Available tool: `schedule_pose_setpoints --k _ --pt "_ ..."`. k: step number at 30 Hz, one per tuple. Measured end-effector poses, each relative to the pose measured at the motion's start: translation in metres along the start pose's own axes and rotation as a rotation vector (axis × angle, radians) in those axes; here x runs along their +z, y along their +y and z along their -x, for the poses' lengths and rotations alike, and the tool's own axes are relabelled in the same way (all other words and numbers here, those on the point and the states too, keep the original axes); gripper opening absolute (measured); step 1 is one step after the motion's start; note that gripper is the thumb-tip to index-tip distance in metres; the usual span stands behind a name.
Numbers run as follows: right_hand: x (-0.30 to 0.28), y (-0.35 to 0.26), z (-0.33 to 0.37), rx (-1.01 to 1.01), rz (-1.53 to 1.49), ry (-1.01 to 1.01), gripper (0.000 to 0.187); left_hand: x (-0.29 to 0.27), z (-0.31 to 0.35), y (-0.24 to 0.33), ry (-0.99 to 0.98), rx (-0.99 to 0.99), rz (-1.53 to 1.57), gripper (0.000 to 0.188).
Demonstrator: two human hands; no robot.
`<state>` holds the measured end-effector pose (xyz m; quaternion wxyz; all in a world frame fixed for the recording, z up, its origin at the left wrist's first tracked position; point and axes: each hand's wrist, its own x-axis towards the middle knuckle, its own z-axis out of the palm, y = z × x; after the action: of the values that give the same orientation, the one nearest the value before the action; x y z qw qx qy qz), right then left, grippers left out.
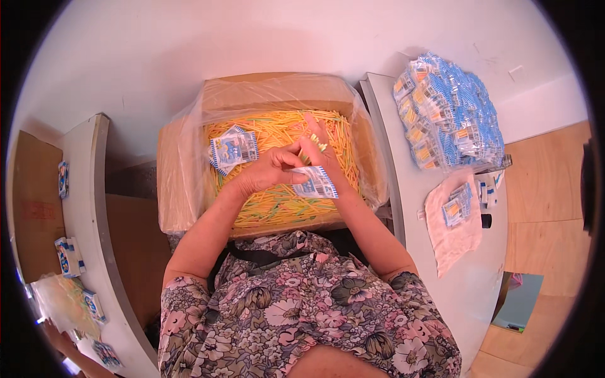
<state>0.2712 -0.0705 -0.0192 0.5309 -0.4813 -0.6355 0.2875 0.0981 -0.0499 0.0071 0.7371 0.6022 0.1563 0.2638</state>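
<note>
My left hand (268, 171) pinches a small blue-and-white printed plastic packet (317, 184) over the box. Just beyond it, my right hand (324, 151) is closed around a small bunch of thin yellow-green sticks (313, 146). The two hands meet close together, and the packet partly covers my right wrist. Below them a large cardboard box (183, 189), lined with clear plastic, is full of loose thin sticks (277, 211) in yellow, orange, pink and green. A few similar packets (234, 148) lie on the sticks to the left of my hands.
On the right table (469, 296) sit a large pile of filled packets (450, 116) and a pink cloth (450, 233) with packets on it. A left table (91, 208) holds small boxes (69, 257) and a clear bag (66, 302). Another person's hand (60, 340) shows at lower left.
</note>
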Motion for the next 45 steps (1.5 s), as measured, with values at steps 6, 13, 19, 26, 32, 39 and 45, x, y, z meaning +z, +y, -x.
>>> schedule_pose_setpoints --k 6,13,19,26,32,39,45 --pt "-0.012 0.011 -0.001 -0.040 -0.031 -0.037 0.037 0.013 -0.013 -0.004 0.122 -0.193 -0.006 0.011" --pt "-0.058 -0.045 -0.005 0.244 0.113 -0.084 0.031 0.035 -0.029 -0.010 0.127 0.069 -0.634 0.015" --pt "-0.075 -0.016 -0.011 0.055 0.104 0.070 0.022 0.042 -0.048 -0.017 0.187 0.081 -0.472 0.013" --pt "-0.156 -0.016 0.006 0.554 -0.210 -0.272 0.019 0.031 -0.048 -0.029 0.360 -0.124 -0.033 0.012" --pt "-0.122 -0.015 0.005 0.324 0.007 -0.443 0.028 0.029 -0.043 -0.029 0.302 -0.152 -0.075 0.017" --pt "-0.102 -0.019 0.014 0.260 0.158 -0.400 0.028 0.025 -0.038 -0.032 0.311 -0.147 -0.108 0.016" --pt "-0.110 -0.017 0.014 0.509 -0.228 -0.255 0.014 0.014 -0.031 -0.032 0.405 -0.069 -0.249 0.016"
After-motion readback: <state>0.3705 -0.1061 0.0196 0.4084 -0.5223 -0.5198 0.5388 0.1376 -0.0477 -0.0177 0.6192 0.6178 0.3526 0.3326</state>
